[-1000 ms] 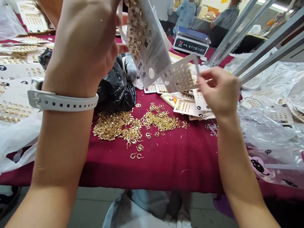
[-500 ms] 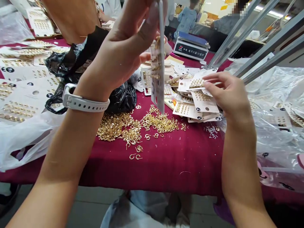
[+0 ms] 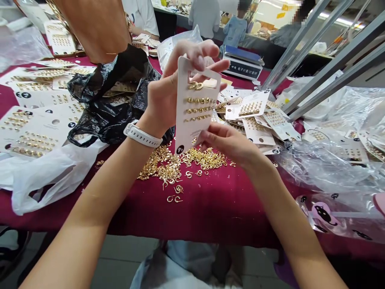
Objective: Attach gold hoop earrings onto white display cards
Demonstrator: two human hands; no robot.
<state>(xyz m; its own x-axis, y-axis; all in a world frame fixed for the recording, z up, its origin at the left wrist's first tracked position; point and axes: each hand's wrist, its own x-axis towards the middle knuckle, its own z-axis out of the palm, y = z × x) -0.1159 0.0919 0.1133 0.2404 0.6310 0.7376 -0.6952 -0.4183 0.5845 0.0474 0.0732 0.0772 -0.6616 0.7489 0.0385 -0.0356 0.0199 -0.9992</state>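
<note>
A white backing card (image 3: 195, 134) with a hang slot near its top is held upright above the middle of the burgundy cloth-covered table (image 3: 228, 208), its face turned toward the camera and three or four rows of gold earrings (image 3: 200, 105) fixed across it. The card is held by both hands. Its upper part is backed by the left hand (image 3: 170, 94), with the fingers curled behind it and the thumb hidden, while its lower right edge is pinched between the thumb and fingers of the right hand (image 3: 227, 142). A white watch strap (image 3: 141, 134) is worn on the left wrist. Directly below the card, loose gold earring hooks (image 3: 204, 158) and a heap of small gold parts (image 3: 158, 165) are spread over the cloth, with a few stray hooks (image 3: 174, 198) lying nearer the near edge. A pile of filled earring cards (image 3: 257, 130) is stacked just right of the card, and a clear plastic bag (image 3: 325, 160) lies along the right edge. Further filled cards (image 3: 33, 140) and a black plastic bag (image 3: 111, 96) occupy the left side, above a white plastic bag (image 3: 45, 176). An electronic counting scale (image 3: 243, 68) stands toward the far edge, and another person's forearm (image 3: 93, 28) intrudes at the far left corner.
</note>
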